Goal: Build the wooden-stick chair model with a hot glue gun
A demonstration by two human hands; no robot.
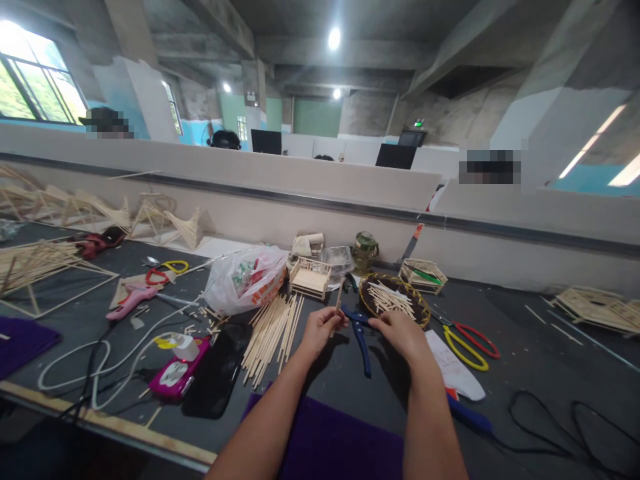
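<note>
My left hand [323,329] pinches a short wooden stick [339,298] that stands nearly upright between its fingers. My right hand [400,330] is closed on one handle of a pair of blue-handled pliers [361,341]; the other handle points down toward me, spread apart. The head of the pliers is close to the left fingertips, and whether it touches the stick I cannot tell. Left of my left hand lies a pile of long wooden sticks [270,337]. Beyond my right hand, a round woven basket [426,313] holds several short cut sticks [390,298].
Red-and-yellow scissors [467,347] and white paper [455,367] lie at right. A black phone [217,370], pink power strip [175,377], pink glue gun [133,300] and loose cables are at left. Behind stand a plastic bag [245,280] and small stick models [310,277]. Purple cloth [330,440] lies in front.
</note>
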